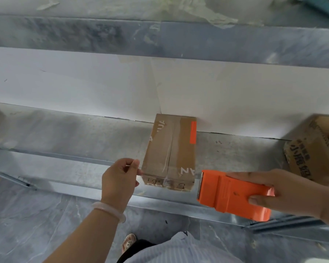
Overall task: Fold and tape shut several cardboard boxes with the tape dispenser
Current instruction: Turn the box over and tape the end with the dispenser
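Observation:
A small brown cardboard box [171,150] with an orange label lies on a transparent shelf, its flaps closed and clear tape running along the middle seam and over the near end. My left hand [120,179] is at the box's near left corner and pinches the end of a clear tape strip that stretches across the box's near end. My right hand [277,190] grips the orange tape dispenser [234,194] just right of the box's near right corner, its blade edge facing the box.
A larger open cardboard box [315,149] with printed text stands at the right. A white panel [84,88] rises behind the shelf. The shelf's near edge [74,160] runs across the view, with grey floor below. Crumpled tape scraps [198,10] lie on the upper level.

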{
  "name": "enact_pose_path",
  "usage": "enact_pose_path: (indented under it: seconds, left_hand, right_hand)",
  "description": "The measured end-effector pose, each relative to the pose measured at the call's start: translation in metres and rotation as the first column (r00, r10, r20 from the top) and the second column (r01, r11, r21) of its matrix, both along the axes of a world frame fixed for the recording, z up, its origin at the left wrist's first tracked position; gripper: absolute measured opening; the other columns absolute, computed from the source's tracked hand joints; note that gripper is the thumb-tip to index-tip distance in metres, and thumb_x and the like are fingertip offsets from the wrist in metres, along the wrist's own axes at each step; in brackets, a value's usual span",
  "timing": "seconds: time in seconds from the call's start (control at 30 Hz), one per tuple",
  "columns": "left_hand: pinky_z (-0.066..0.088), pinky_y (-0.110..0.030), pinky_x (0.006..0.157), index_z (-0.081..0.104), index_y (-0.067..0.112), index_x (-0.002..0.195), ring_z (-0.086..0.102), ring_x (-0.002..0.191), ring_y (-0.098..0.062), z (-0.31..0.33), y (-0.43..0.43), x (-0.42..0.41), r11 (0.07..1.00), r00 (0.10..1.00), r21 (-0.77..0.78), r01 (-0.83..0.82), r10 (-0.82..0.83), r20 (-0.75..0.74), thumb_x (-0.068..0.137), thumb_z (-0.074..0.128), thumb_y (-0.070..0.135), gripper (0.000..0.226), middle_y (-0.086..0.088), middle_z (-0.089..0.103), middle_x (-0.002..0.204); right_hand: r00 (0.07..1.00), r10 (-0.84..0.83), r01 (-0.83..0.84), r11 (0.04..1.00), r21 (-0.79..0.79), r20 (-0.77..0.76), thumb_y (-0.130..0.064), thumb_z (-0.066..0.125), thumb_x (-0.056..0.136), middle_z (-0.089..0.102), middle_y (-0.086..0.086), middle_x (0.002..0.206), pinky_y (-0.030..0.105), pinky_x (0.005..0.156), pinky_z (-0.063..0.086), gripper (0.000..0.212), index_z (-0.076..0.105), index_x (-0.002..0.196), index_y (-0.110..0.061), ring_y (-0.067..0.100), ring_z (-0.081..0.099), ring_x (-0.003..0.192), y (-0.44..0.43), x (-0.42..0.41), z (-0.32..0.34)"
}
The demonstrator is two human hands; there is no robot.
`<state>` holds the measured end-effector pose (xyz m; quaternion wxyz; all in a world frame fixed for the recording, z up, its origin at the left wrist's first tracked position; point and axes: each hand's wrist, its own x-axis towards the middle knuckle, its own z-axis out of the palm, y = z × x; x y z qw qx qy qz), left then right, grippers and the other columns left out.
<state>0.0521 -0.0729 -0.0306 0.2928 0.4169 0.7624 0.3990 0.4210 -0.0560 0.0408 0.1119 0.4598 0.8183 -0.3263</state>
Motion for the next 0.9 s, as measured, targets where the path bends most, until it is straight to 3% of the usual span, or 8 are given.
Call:
enact_pose_path:
  seconds: [0.07,0.17,0.3,0.43,0.57,0.7,0.83,0.9]
  left_hand:
    - [0.043,-0.018,0.052,0.065,0.024,0.083,0.061,0.046,-0.007,0.002,0.001,-0.002,1.0,0.994,0.007,0.024,-0.023,-0.106,0.096,0.056,0.032,0.018,0.013,0.07,0.065]
    - [0.044,-0.023,0.055,0.062,0.027,0.077,0.062,0.05,-0.007,0.004,0.002,-0.008,0.998,0.97,0.028,0.054,-0.046,-0.238,0.095,0.056,0.034,0.021,0.015,0.068,0.062]
    - [0.044,-0.023,0.057,0.064,0.027,0.081,0.063,0.054,-0.011,-0.001,0.0,-0.014,0.998,0.96,0.031,0.063,-0.053,-0.275,0.094,0.058,0.036,0.017,0.01,0.064,0.058]
    - [0.045,-0.021,0.053,0.062,0.03,0.078,0.064,0.054,-0.013,-0.017,0.003,-0.014,1.0,0.991,0.002,0.024,-0.023,-0.134,0.094,0.06,0.032,0.016,0.006,0.063,0.06]
    - [0.05,-0.017,0.048,0.065,0.023,0.086,0.06,0.063,-0.019,-0.033,0.007,-0.01,1.0,0.999,-0.008,0.007,-0.007,0.042,0.094,0.061,0.026,0.01,-0.001,0.062,0.066]
    - [0.056,-0.032,0.055,0.068,0.018,0.099,0.052,0.05,-0.011,-0.047,0.001,-0.003,0.997,0.986,-0.063,0.048,-0.038,0.162,0.096,0.058,0.024,0.012,-0.002,0.056,0.058]
    - [0.051,-0.035,0.057,0.046,0.031,0.126,0.048,0.047,-0.011,-0.049,0.004,0.0,0.996,0.942,-0.086,0.031,0.0,0.335,0.096,0.057,0.024,0.033,0.003,0.049,0.05]
    - [0.052,-0.033,0.056,0.041,0.03,0.135,0.051,0.052,-0.014,-0.047,0.008,0.002,0.994,0.958,-0.102,0.049,-0.018,0.287,0.098,0.055,0.022,0.04,-0.002,0.053,0.057]
  right_hand:
    - [0.993,-0.061,0.067,0.996,0.053,-0.096,-0.043,0.065,0.09,0.051,-0.053,0.111,0.011,0.082,0.048,0.074,0.013,0.125,-0.083,-0.017,0.058,0.097,0.006,-0.014,0.002]
    - [0.991,-0.065,0.068,0.998,0.018,-0.115,-0.039,0.066,0.09,0.051,-0.052,0.111,0.01,0.083,0.048,0.075,0.015,0.125,-0.082,-0.017,0.058,0.098,0.005,-0.017,0.0]
    - [0.991,-0.078,0.079,0.997,-0.004,-0.107,-0.04,0.066,0.09,0.056,-0.047,0.112,0.016,0.085,0.051,0.075,0.016,0.126,-0.082,-0.011,0.061,0.098,0.006,-0.019,-0.003]
    - [0.992,-0.069,0.068,0.998,-0.018,-0.102,-0.043,0.064,0.09,0.061,-0.034,0.117,0.025,0.085,0.055,0.072,0.017,0.13,-0.079,0.001,0.066,0.097,0.006,-0.018,-0.011]
    - [0.991,-0.082,0.079,0.996,-0.033,-0.109,-0.044,0.064,0.09,0.061,-0.037,0.115,0.023,0.084,0.054,0.071,0.017,0.129,-0.079,-0.003,0.065,0.096,0.007,-0.016,-0.018]
    - [0.99,-0.097,0.095,0.995,-0.022,-0.103,-0.043,0.064,0.09,0.058,-0.04,0.117,0.021,0.086,0.054,0.07,0.019,0.127,-0.08,-0.007,0.063,0.099,0.01,-0.018,-0.023]
    - [0.992,-0.09,0.089,0.996,-0.013,-0.093,-0.043,0.063,0.091,0.06,-0.036,0.116,0.025,0.086,0.055,0.07,0.017,0.126,-0.082,0.005,0.066,0.098,0.012,-0.019,-0.026]
    - [0.992,-0.087,0.087,0.996,-0.005,-0.086,-0.043,0.063,0.091,0.06,-0.034,0.118,0.026,0.087,0.055,0.071,0.015,0.125,-0.083,0.005,0.066,0.099,0.012,-0.02,-0.026]
